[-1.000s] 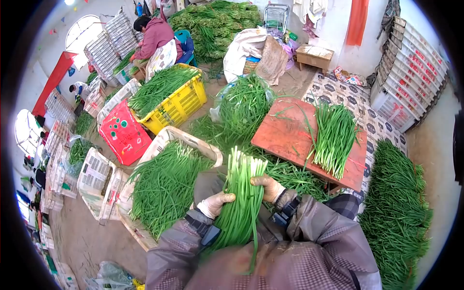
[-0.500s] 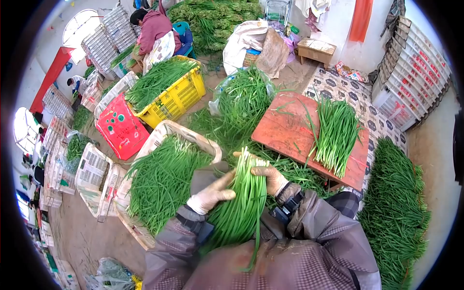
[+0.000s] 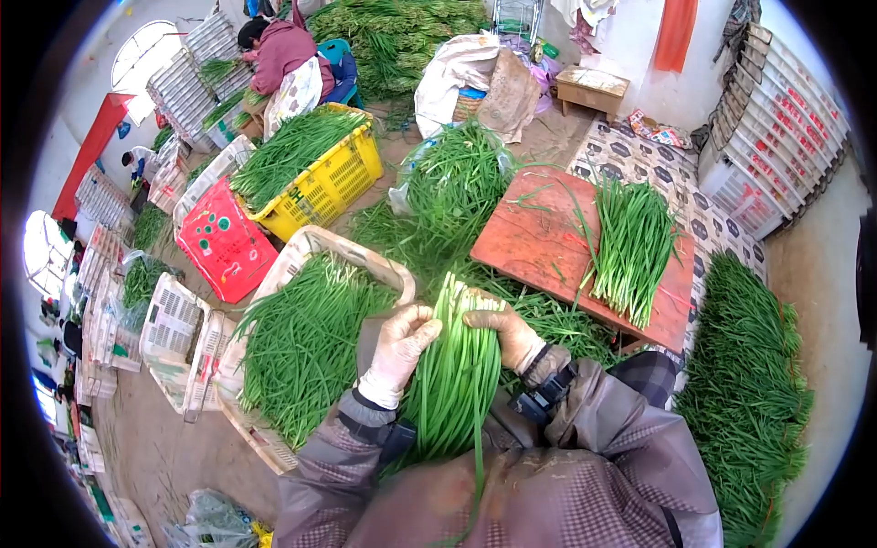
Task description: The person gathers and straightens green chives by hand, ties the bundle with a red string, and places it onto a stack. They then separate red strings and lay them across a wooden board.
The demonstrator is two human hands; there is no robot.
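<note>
A bunch of garlic chives rests over my lap, pale stem ends pointing away from me and long green leaves trailing toward my body. My right hand, in a thin pale glove, wraps the bunch near the stem ends, thumb on top. My left hand, gloved too, is closed at the bunch's left edge, its thumb and fingers pinched on stems there; the exact stems are hard to see. To my left, a white crate holds more chives. At right, a red-brown board carries another bunch of chives.
A yellow crate full of chives stands ahead beside a red panel. A plastic bag of chives sits behind the board. Chives lie piled along the right wall. White crates are stacked there. Another person sits farther back.
My left hand has gone from lying open along the bunch to pinching at its upper left edge, near the stem ends. My right hand keeps its hold.
</note>
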